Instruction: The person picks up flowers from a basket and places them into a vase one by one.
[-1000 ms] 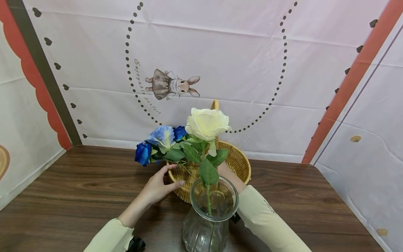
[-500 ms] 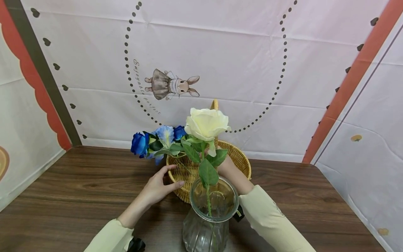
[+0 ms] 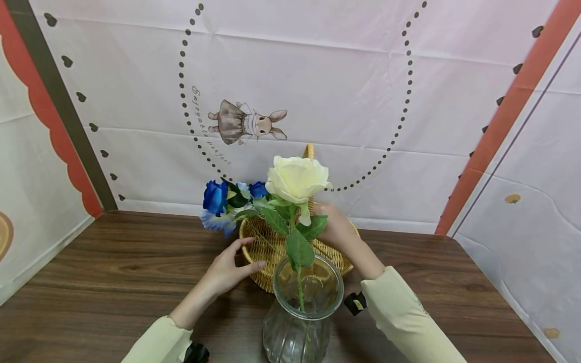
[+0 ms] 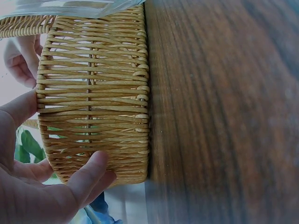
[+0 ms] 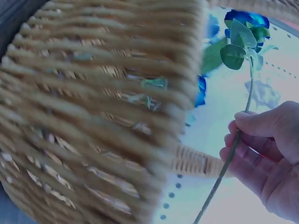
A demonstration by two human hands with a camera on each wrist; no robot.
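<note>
My left hand (image 3: 225, 269) holds the left side of a wicker basket (image 4: 96, 100), with fingers lying along its outer wall and at its rim. My right hand (image 3: 339, 231) is above the basket's right side, pinching the thin green stem (image 5: 215, 189) of a blue artificial rose (image 5: 247, 18) between thumb and fingers. In the head view, a dark blue rose (image 3: 215, 197) and a pale blue flower (image 3: 217, 221) lean out over the basket's left rim. The white rose in front hides part of the stem and of my right fingers there.
A ribbed glass vase (image 3: 297, 330) stands close in front of the basket, with a tall white rose (image 3: 297, 179) upright in it. The basket's arched handle (image 3: 310, 150) rises behind the bloom. A printed cloth backdrop (image 3: 354, 101) borders the wooden table (image 3: 136, 272).
My right hand has come up out of the basket, up and rightward. The dark blue rose at the left swung left, then up and right. The left hand has stayed at the rim.
</note>
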